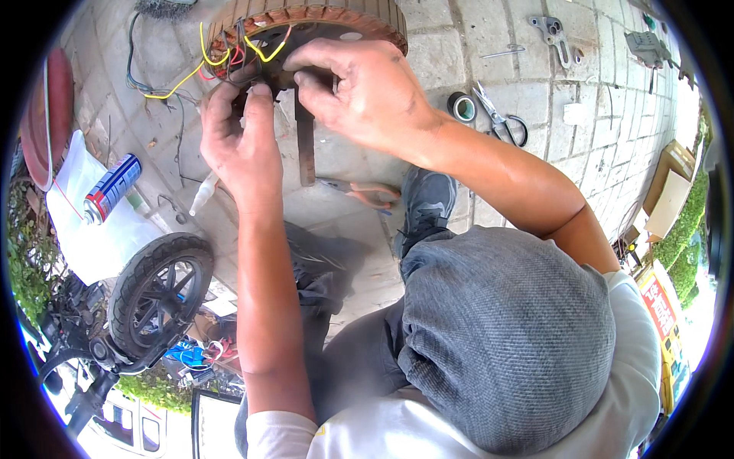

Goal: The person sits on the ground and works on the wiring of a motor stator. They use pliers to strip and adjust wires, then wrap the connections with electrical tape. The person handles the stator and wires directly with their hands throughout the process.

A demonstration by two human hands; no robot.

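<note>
At the top lies a round motor stator (pixel 321 14) with a brown, segmented rim. Yellow wires (pixel 180 90) and short red wires (pixel 238 55) come out of its near side. My left hand (pixel 243 141) is at these wires, thumb and fingers pinched together; what is between them is too small to make out. Close on its right, my right hand (pixel 363 88) has its thumb and forefinger curled together beside the stator's centre, and its fingertips hide whatever they grip. Below the hands a flat, dark metal bar (pixel 305 149) points toward me.
Orange-handled pliers (pixel 372 194) lie near my shoe (pixel 428 205). Right of them are a tape roll (pixel 461 107), scissors (pixel 498 116) and a grey metal part (pixel 552 37). On the left are a white-tipped tube (pixel 204 193), a spray can (pixel 113 188) on a white bag (pixel 73 237), and a tyred wheel (pixel 121 302).
</note>
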